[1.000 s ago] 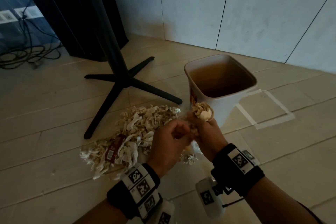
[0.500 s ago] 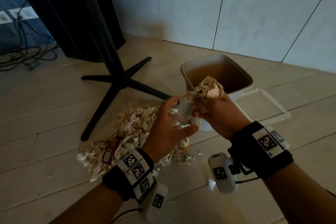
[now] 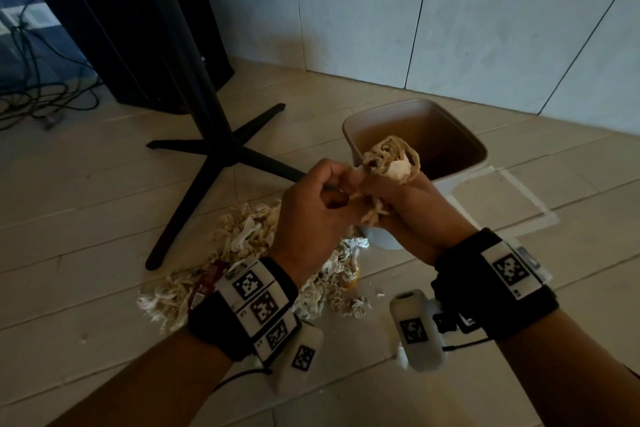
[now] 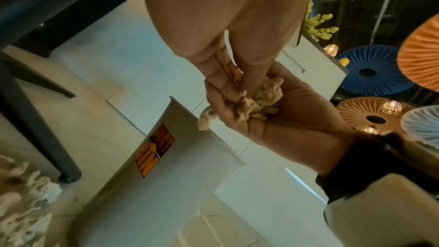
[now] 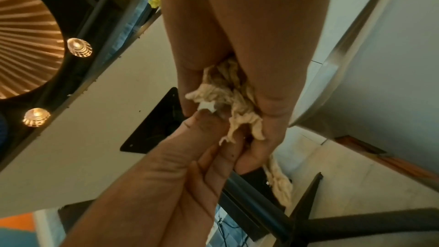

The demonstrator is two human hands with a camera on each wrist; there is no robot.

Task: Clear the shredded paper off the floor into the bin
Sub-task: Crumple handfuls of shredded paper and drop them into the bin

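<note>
Shredded paper wad (image 3: 391,159) sits gripped in right hand (image 3: 412,211), above bin (image 3: 479,163) near rim; left hand (image 3: 311,215) pinches trailing strands. Light, soft, sheds easily: cup from beneath. Remaining pile (image 3: 242,236) on floor.

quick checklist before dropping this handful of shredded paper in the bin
1. Handful held: ok. The right hand grips the wad of shredded paper.
2. Left hand helping: ok, its fingers pinch the loose strands on the wad's underside.
3. Wad over the bin opening: cannot tell; it looks to be near the front rim.
4. Loose ends: not ok, strands dangle below the hands and could fall outside.
5. Bin upright and open: ok.
6. Floor cleared: not ok, a pile remains by the table base.
</note>
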